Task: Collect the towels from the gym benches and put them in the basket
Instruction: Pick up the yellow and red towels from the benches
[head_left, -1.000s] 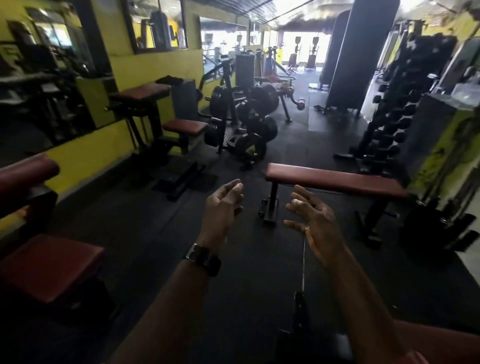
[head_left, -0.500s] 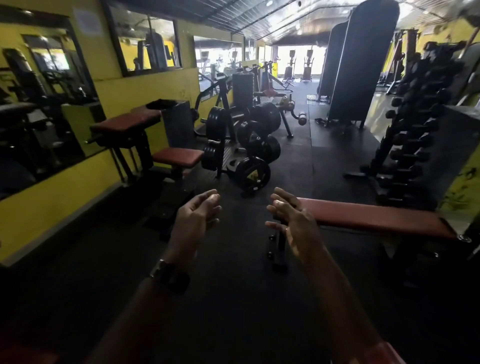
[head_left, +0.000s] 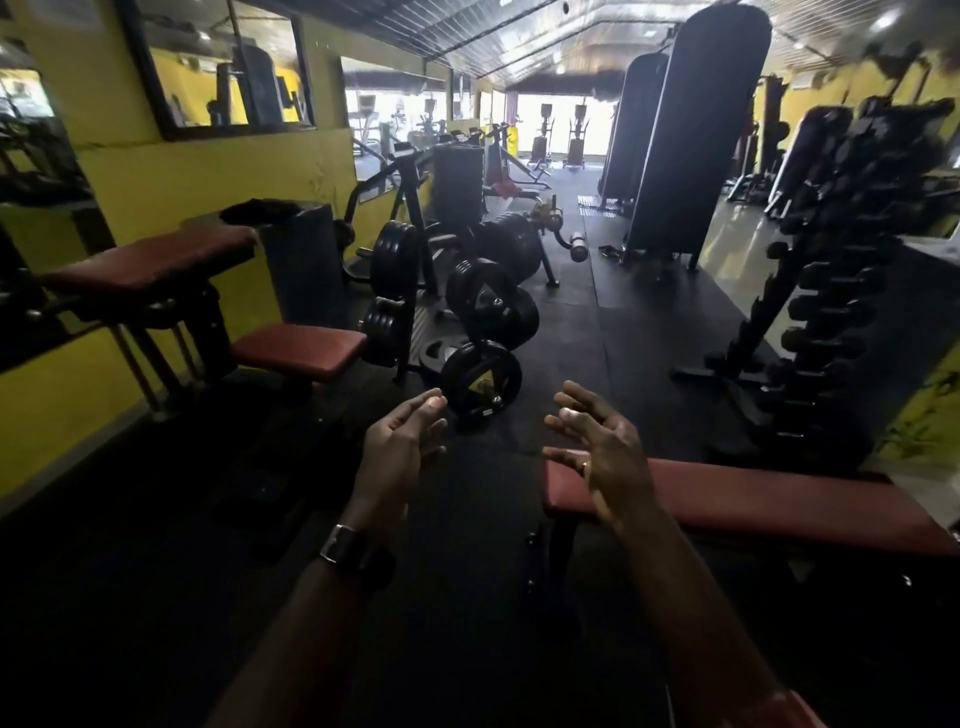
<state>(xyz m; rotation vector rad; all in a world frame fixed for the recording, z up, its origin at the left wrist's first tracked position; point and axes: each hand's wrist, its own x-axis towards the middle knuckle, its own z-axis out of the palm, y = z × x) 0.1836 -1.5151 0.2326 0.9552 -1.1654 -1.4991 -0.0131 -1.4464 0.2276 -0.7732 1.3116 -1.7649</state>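
Note:
Both my hands are raised in front of me over the black floor, holding nothing. My left hand (head_left: 402, 449) has a watch on its wrist and its fingers loosely curled and apart. My right hand (head_left: 605, 449) has spread fingers and hangs over the left end of a flat red bench (head_left: 753, 501). A dark cloth, possibly a towel (head_left: 260, 212), lies on a black box behind a red padded bench (head_left: 156, 262) at the left wall. No basket is in view.
A red seat pad (head_left: 301, 349) stands left of centre. Plate-loaded machines and weight plates (head_left: 480, 382) fill the middle. A dumbbell rack (head_left: 831, 291) stands at the right. A black-floored aisle (head_left: 649, 332) runs ahead past a tall black machine (head_left: 691, 135).
The view has moved forward and lifted. The flat red bench has slid lower and to the right, the left-wall bench is nearer. Both hands stay raised and empty.

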